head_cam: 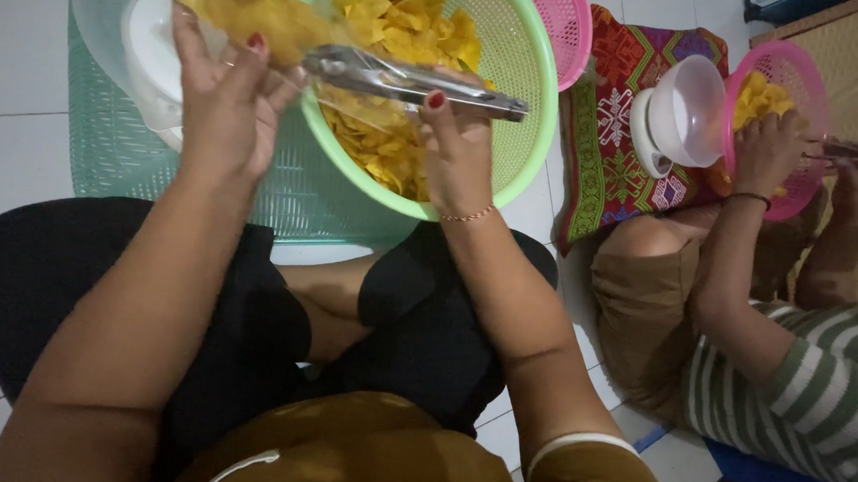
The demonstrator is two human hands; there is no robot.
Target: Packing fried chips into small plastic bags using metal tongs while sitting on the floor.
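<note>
My left hand [223, 103] holds up a clear plastic bag [255, 12] partly filled with yellow chips. My right hand [454, 140] grips metal tongs [408, 81] that lie across the bag's mouth, over a green basket [528, 129] full of yellow chips [401, 24]. Both hands are above the basket's near rim. I sit cross-legged on the floor in black trousers.
A white scale with a clear bowl [146, 40] stands on a green mat [101, 155] at the left. To the right another person's hand [768, 151] works in a pink basket [805, 75] of chips beside a white scale [685, 113] on a patterned cloth [605, 152]. A pink basket [568, 23] sits behind.
</note>
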